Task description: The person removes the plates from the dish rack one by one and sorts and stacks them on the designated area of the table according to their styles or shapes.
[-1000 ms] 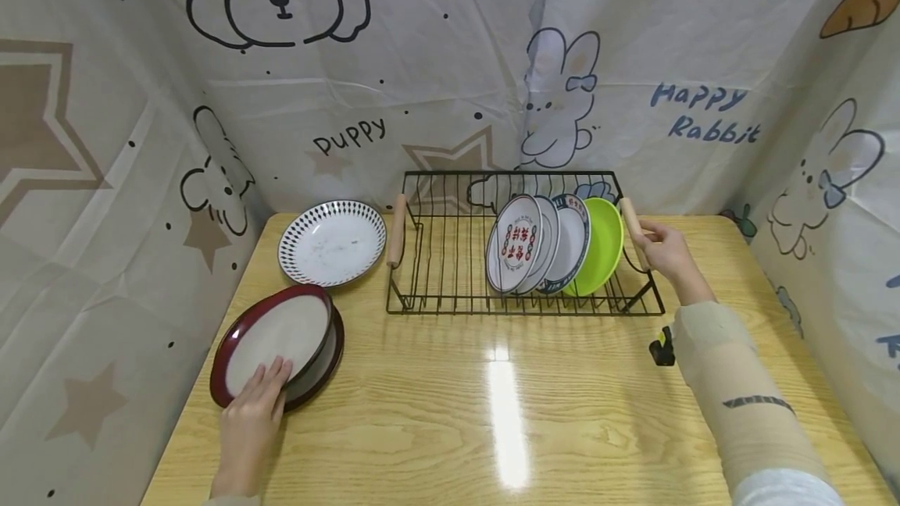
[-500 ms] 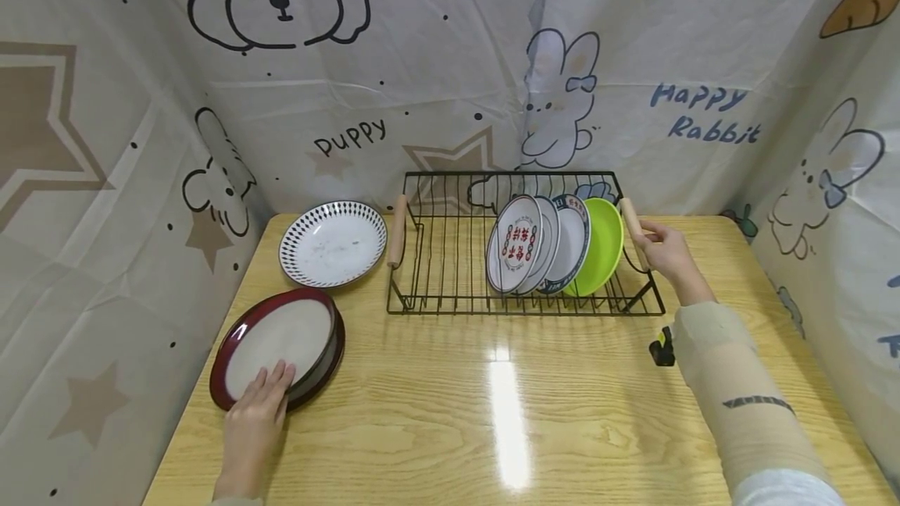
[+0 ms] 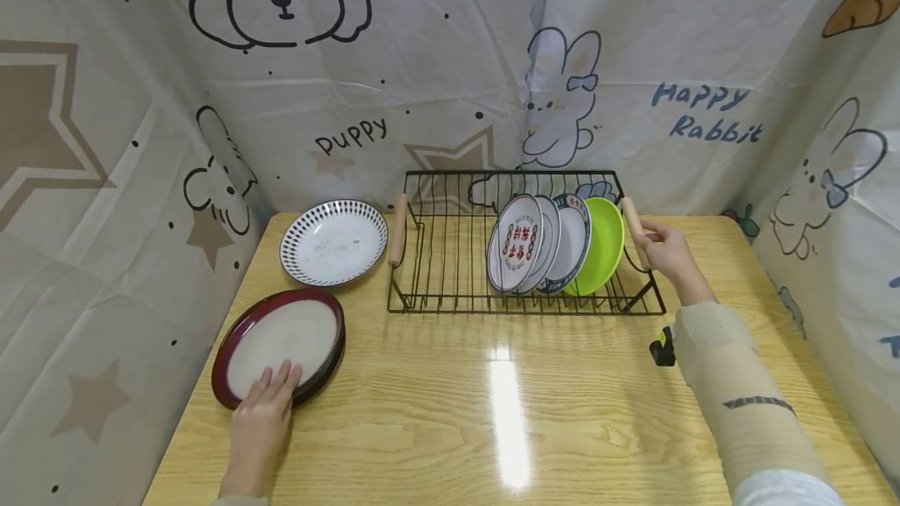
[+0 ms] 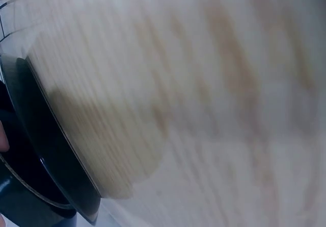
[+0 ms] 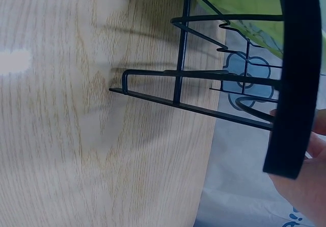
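Observation:
My left hand (image 3: 262, 412) pinches the near rim of a dark red plate with a cream centre (image 3: 284, 342). Its fingers lie over the top face, and the thumb is hidden in the head view. This plate lies over a second dark plate (image 4: 46, 135), slightly tilted from it in the left wrist view. At the right, my right hand (image 3: 664, 252) holds the wooden handle (image 3: 632, 221) of a black wire dish rack (image 3: 450, 304). In the rack lean several plates: a white one with red characters (image 3: 516, 244), blue-rimmed ones, and a lime green plate (image 3: 605, 244).
A white plate with a black diamond rim (image 3: 333, 244) sits left of the rack, behind the red plate. A small black object (image 3: 662, 348) shows beside the right sleeve. Printed cloth (image 3: 450, 61) hangs around the wooden table (image 3: 422, 412).
The top dark red plate has come down and shifted slightly right, now covering more of the plate beneath; my left hand moved right with it. My right hand and the rack stay put.

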Tool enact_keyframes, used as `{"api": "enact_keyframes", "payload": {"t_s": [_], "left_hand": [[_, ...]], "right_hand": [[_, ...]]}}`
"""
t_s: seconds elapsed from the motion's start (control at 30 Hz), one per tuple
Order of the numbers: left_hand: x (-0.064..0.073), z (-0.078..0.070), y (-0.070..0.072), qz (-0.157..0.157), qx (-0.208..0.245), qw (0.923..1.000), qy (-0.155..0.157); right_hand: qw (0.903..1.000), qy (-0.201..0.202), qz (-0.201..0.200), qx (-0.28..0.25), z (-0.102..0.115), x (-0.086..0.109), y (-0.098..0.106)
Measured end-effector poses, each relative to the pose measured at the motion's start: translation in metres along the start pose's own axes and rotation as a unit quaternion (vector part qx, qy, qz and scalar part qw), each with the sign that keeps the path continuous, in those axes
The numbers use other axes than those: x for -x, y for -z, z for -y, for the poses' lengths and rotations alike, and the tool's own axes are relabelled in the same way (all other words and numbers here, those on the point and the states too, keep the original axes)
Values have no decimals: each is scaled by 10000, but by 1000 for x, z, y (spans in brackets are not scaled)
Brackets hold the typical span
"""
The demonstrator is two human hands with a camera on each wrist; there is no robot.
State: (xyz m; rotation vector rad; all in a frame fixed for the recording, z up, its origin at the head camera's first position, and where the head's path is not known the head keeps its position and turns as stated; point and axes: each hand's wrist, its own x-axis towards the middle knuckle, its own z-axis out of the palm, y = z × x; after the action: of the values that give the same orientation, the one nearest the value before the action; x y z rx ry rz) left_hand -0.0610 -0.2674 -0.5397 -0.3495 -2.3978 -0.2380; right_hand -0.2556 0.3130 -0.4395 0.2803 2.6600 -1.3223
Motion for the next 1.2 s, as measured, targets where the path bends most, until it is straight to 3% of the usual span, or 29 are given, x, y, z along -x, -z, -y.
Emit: {"api": "enact_keyframes", "payload": {"t_s": [0.37,0.53,0.63,0.73,0.93,1.2], "left_hand": [[1,-2,-1,332,-33,9994,56],[0,-3,2,777,65,9967,220],[-3,-4,6,1272,149,9908,429],[-9,-4,11,1909,268,9786,721],[-23,-1,19,3091,616,9396,1336],[-38,1,24,4057,826,8948,1669]], "right_hand": [[10000,7,-9,12,1,1,1],[10000,-33,15,17,1,1,0],[10000,-16,15,7,0,1,0],[10000,23,11,21,0,0,1],[10000,72,20,16,0,0,1],[10000,75,-26,41,-1,0,0]]}}
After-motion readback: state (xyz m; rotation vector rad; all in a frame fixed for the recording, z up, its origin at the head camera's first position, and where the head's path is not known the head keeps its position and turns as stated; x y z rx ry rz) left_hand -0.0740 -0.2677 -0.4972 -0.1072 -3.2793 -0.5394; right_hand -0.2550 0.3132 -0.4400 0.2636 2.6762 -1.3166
